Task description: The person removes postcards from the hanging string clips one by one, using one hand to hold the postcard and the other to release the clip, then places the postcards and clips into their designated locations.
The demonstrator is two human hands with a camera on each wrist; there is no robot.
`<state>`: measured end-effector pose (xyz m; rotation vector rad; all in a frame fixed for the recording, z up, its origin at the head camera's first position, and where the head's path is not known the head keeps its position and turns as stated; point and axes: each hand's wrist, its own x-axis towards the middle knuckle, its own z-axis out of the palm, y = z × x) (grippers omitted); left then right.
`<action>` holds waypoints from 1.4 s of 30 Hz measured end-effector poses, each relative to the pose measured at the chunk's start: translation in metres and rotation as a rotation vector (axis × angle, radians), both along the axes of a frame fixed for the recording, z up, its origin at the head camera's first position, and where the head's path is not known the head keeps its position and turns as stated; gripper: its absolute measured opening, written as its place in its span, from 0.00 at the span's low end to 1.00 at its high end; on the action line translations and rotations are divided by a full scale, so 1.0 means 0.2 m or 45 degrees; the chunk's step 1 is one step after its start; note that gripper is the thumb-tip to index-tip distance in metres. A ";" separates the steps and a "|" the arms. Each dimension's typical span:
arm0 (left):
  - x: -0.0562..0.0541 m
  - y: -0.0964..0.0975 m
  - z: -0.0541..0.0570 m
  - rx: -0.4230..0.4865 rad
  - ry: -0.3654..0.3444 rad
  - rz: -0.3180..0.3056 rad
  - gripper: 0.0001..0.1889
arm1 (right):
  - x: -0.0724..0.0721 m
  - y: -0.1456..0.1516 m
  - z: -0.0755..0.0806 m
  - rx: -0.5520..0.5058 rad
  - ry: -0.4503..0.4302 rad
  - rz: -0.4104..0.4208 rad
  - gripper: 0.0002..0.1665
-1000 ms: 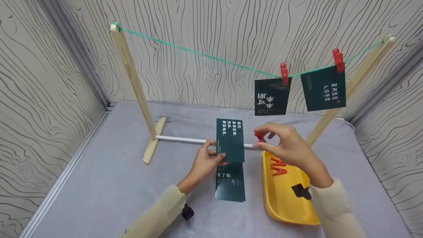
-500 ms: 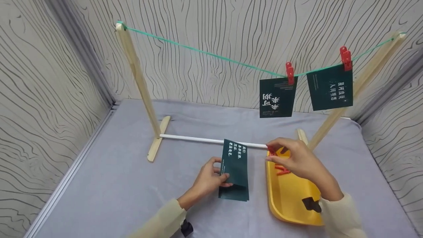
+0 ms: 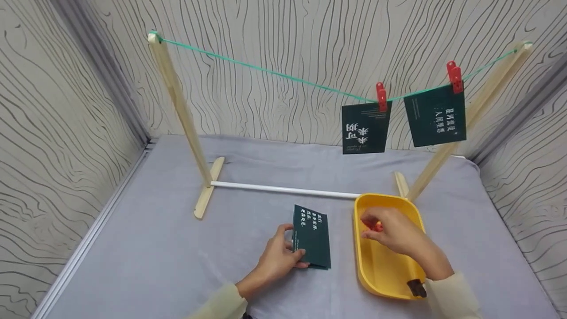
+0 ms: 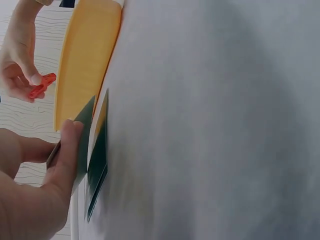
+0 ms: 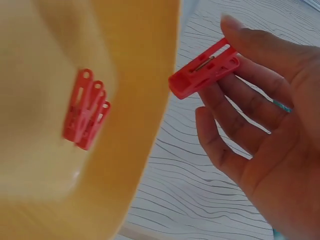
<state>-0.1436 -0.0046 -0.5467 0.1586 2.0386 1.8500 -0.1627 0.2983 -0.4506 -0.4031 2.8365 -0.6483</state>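
Over on the left, a wooden post (image 3: 179,106) is topped with a green line (image 3: 266,70) that's strung across to the right, and a white rod (image 3: 283,190) is fixed down low. Next along, a dark green card (image 3: 312,239) with white lettering is pinched at its left edge by the left hand (image 3: 279,250), thumb on top, tilted right over some other cards (image 4: 101,155) on the grey cloth. Then a hanging card (image 3: 366,128) is clipped to the line above a yellow tray (image 3: 382,274). Over that tray, a red clip (image 5: 207,67) is pinched between thumb and fingers of the right hand (image 3: 398,232), with loose clips (image 5: 85,110) left lying inside. Furthest right, a second hanging card (image 3: 436,116) is pegged up near the right post (image 3: 500,84).
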 end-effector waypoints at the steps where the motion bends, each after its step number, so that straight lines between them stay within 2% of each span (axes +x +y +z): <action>1: 0.00 0.00 0.00 -0.023 0.016 -0.001 0.37 | 0.00 0.00 -0.01 0.011 -0.038 -0.002 0.17; 7: 0.00 0.00 0.00 -0.200 0.114 -0.036 0.41 | 0.00 -0.02 -0.07 0.082 -0.210 -0.036 0.15; 15: 0.01 -0.01 -0.01 -0.299 0.151 -0.074 0.43 | -0.01 -0.01 -0.10 0.082 -0.264 -0.048 0.14; 18: 0.01 -0.01 -0.01 -0.391 0.232 -0.094 0.43 | -0.03 -0.01 -0.11 0.106 -0.291 -0.024 0.15; 22: 0.01 -0.01 -0.01 -0.618 0.424 -0.116 0.41 | -0.06 0.00 -0.12 0.135 -0.324 0.012 0.16; 25: 0.00 -0.01 -0.01 -0.714 0.474 -0.129 0.41 | -0.08 0.00 -0.14 0.170 -0.334 0.039 0.16; 30: 0.00 0.00 -0.01 -0.679 0.359 -0.164 0.43 | -0.09 -0.01 -0.17 0.200 -0.342 0.029 0.16; 42: -0.02 -0.02 -0.01 -0.652 0.240 -0.211 0.46 | -0.09 -0.04 -0.17 0.302 -0.264 0.086 0.13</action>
